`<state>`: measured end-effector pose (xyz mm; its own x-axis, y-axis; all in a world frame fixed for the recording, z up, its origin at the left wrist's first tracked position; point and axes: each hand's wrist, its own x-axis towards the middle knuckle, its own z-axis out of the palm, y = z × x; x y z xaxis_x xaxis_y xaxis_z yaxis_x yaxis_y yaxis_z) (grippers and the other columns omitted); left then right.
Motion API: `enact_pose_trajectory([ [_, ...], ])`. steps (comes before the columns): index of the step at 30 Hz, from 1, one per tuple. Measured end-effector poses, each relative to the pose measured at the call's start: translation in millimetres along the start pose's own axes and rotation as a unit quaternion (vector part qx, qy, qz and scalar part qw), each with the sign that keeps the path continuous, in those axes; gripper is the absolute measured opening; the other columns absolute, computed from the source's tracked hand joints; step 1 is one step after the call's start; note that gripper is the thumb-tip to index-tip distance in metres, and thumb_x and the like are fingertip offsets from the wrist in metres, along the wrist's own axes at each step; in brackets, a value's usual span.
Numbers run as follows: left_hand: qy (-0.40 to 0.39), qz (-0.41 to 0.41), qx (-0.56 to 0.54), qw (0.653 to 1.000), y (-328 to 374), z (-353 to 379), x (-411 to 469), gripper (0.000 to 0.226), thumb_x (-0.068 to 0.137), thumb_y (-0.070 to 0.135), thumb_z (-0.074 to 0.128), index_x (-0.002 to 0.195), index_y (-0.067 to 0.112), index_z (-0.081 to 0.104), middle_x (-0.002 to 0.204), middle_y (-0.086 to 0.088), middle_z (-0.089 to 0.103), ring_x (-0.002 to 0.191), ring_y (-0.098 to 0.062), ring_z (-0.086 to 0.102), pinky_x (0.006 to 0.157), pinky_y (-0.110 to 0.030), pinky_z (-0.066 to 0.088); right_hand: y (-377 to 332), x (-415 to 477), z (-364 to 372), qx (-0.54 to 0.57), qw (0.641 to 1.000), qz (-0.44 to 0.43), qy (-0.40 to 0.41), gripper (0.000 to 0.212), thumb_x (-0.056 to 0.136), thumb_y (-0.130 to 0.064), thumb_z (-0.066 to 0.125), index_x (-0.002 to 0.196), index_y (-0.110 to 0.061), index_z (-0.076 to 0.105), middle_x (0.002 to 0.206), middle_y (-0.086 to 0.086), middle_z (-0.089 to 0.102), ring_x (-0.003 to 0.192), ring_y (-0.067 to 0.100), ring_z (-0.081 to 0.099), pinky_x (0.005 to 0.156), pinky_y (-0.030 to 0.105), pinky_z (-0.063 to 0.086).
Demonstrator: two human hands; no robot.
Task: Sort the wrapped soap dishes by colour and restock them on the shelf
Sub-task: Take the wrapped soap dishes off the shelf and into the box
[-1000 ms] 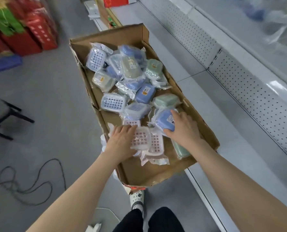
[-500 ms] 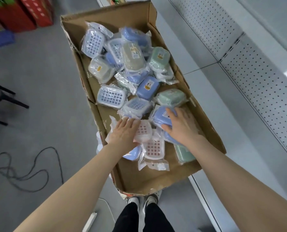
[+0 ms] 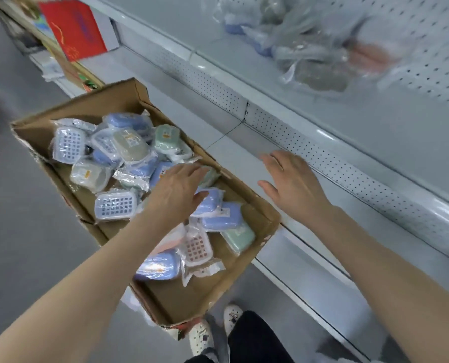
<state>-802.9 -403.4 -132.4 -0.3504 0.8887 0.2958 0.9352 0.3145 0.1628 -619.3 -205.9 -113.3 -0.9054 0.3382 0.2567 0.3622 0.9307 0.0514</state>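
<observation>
Nearest are a pair of white patterned shoes (image 3: 201, 336) and dark trousers (image 3: 255, 341) on the grey floor (image 3: 21, 231). Just ahead is a shallow brown cardboard box (image 3: 181, 305) with torn edges. Its near end holds a clear-wrapped white soap dish with a pink grid (image 3: 197, 247), a wrapped pale-blue soap dish (image 3: 158, 265) beside it, and a wrapped mint-green soap dish (image 3: 237, 238) against the right wall.

The left hand (image 3: 176, 189) is over the middle of the box, palm down. Its fingers are straight and close together, and its thumb lies at a wrapped blue soap dish (image 3: 210, 203). Whether they press on the wrappers I cannot tell.

The right hand (image 3: 294, 182) is outside the box, above the lower pale-grey metal shelf (image 3: 244, 142), fingers spread and holding nothing.

The far half of the box is heaped with more wrapped dishes in blue, green and beige.

Beyond the perforated back panel (image 3: 323, 158), a blurred heap of wrapped dishes (image 3: 310, 48) lies on the upper shelf. A red carton (image 3: 74, 27) stands far left.
</observation>
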Motion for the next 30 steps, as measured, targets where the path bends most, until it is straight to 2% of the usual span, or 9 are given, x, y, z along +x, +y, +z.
enact_pose_trajectory([
  [6, 0.053, 0.128, -0.023, 0.99, 74.4, -19.7, 79.2, 0.055, 0.079, 0.026, 0.078, 0.129, 0.01, 0.06, 0.122, -0.012, 0.064, 0.107, -0.037, 0.06, 0.09, -0.046, 0.051, 63.1, -53.5, -64.8, -0.073, 0.993, 0.075, 0.05, 0.056, 0.09, -0.035, 0.065, 0.134, -0.004, 0.053, 0.121, 0.018, 0.058, 0.112, 0.037, 0.056, 0.093, 0.048, 0.046],
  [10, 0.088, 0.21, -0.022, 0.973, 132.4, -25.0, 131.3, 0.054, 0.08, 0.029, 0.076, 0.129, 0.011, 0.06, 0.121, -0.011, 0.065, 0.108, -0.033, 0.061, 0.092, -0.041, 0.05, 116.7, -90.5, -95.0, -0.094, 0.984, 0.126, 0.087, 0.053, 0.093, -0.035, 0.061, 0.136, -0.005, 0.052, 0.124, 0.018, 0.057, 0.115, 0.037, 0.054, 0.096, 0.046, 0.044],
  [14, 0.102, 0.25, -0.04, 0.962, 195.7, -20.6, 185.2, 0.055, 0.077, 0.028, 0.08, 0.126, 0.01, 0.062, 0.119, -0.011, 0.066, 0.106, -0.034, 0.062, 0.09, -0.041, 0.051, 185.2, -126.5, -116.4, -0.13, 0.966, 0.189, 0.116, 0.054, 0.095, -0.04, 0.047, 0.137, -0.006, 0.053, 0.125, 0.018, 0.058, 0.114, 0.036, 0.056, 0.096, 0.045, 0.045],
  [16, 0.093, 0.259, -0.058, 0.96, 230.1, -12.6, 210.9, 0.057, 0.075, 0.027, 0.081, 0.127, 0.011, 0.062, 0.119, -0.01, 0.065, 0.106, -0.034, 0.062, 0.09, -0.041, 0.051, 225.7, -142.2, -124.0, -0.146, 0.956, 0.224, 0.118, 0.054, 0.095, -0.039, 0.048, 0.137, -0.005, 0.053, 0.126, 0.019, 0.058, 0.114, 0.036, 0.057, 0.096, 0.045, 0.046],
  [20, 0.075, 0.282, -0.086, 0.953, 292.8, 12.7, 258.7, 0.059, 0.075, 0.026, 0.081, 0.128, 0.011, 0.06, 0.119, -0.011, 0.064, 0.107, -0.036, 0.061, 0.09, -0.043, 0.05, 308.6, -166.1, -132.1, -0.153, 0.937, 0.302, 0.083, 0.058, 0.089, -0.032, 0.066, 0.138, -0.004, 0.051, 0.129, 0.023, 0.057, 0.115, 0.042, 0.057, 0.095, 0.051, 0.047],
  [24, 0.059, 0.271, -0.105, 0.955, 339.2, 34.5, 301.1, 0.061, 0.081, 0.029, 0.076, 0.136, 0.014, 0.054, 0.128, -0.007, 0.059, 0.119, -0.031, 0.054, 0.097, -0.04, 0.045, 382.9, -183.2, -130.3, -0.134, 0.923, 0.36, 0.033, 0.062, 0.085, -0.032, 0.071, 0.138, -0.006, 0.051, 0.131, 0.024, 0.056, 0.111, 0.044, 0.059, 0.091, 0.055, 0.047],
  [26, 0.058, 0.267, -0.101, 0.957, 353.2, 43.6, 323.1, 0.063, 0.08, 0.028, 0.077, 0.136, 0.013, 0.053, 0.129, -0.009, 0.058, 0.12, -0.032, 0.053, 0.098, -0.041, 0.044, 411.4, -185.8, -128.2, -0.139, 0.913, 0.383, 0.006, 0.065, 0.087, -0.039, 0.067, 0.142, -0.01, 0.048, 0.137, 0.021, 0.052, 0.118, 0.043, 0.055, 0.094, 0.055, 0.045],
  [30, 0.069, 0.252, -0.061, 0.963, 360.0, 58.0, 369.3, 0.07, 0.076, 0.029, 0.08, 0.137, 0.009, 0.051, 0.133, -0.014, 0.055, 0.123, -0.037, 0.049, 0.103, -0.048, 0.042, 453.7, -186.2, -117.4, -0.13, 0.879, 0.454, -0.072, 0.074, 0.088, -0.066, 0.048, 0.149, -0.029, 0.028, 0.152, 0.008, 0.032, 0.14, 0.034, 0.03, 0.102, 0.057, 0.035],
])
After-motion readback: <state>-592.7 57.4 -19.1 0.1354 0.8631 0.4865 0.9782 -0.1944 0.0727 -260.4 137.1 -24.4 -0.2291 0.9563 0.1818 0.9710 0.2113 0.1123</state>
